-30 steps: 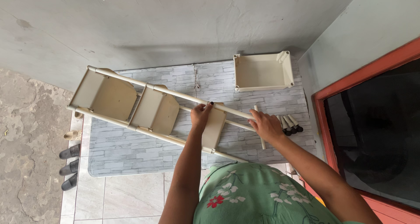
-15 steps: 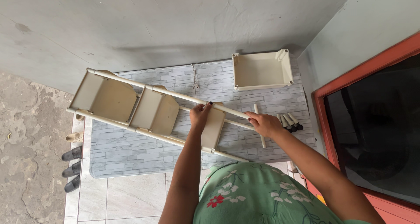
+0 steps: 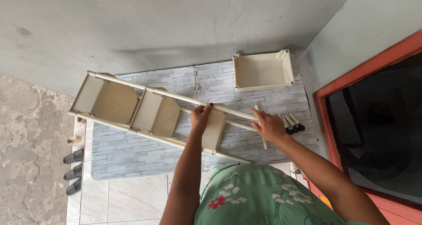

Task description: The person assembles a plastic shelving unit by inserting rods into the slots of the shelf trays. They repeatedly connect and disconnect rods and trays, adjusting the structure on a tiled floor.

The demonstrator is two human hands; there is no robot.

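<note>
Two hands on a cream plastic shelf rack [image 3: 149, 115], laid slantwise across a grey brick-pattern mat [image 3: 132, 152]. Left hand [image 3: 201, 117] clasped around upper rail at third shelf. Right hand [image 3: 269, 126] wrapped over rail ends near mat's right edge, just beside loose cream tubes with dark caps [image 3: 291, 123]. Separate cream tray [image 3: 263, 70] at mat's far right corner, apart from rack. Dark sandals [image 3: 72, 170] off mat's left edge, on tiles. Red door frame [image 3: 351, 67] beyond right edge.
</note>
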